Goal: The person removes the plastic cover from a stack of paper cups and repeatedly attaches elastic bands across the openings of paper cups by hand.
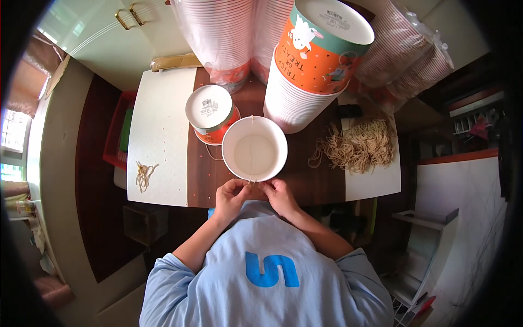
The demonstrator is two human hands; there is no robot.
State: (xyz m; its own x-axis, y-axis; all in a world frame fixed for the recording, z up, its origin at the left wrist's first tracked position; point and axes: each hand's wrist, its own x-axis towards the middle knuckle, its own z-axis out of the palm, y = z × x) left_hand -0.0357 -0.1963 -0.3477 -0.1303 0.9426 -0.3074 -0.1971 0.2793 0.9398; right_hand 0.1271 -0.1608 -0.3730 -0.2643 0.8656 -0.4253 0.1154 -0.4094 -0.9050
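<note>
An open white paper bucket (255, 155) stands on the table right in front of me, its mouth facing up. A thin string (250, 143) runs across its inside, from the far rim to the near rim. At the near rim my left hand (233, 197) is closed, thumb and fingers pinched on the string's end. My right hand (279, 196) sits just beside it, its fingers also pinched together at the string. Both hands touch or nearly touch the bucket's outer wall. The exact grip is small and partly hidden by the fingers.
An upside-down orange printed bucket (210, 110) stands behind left. A tall stack of inverted buckets (305, 87) rises behind right, with bagged stacks (215, 38) at the back. A pile of beige strings (362, 144) lies right; several loose strings (144, 176) lie left.
</note>
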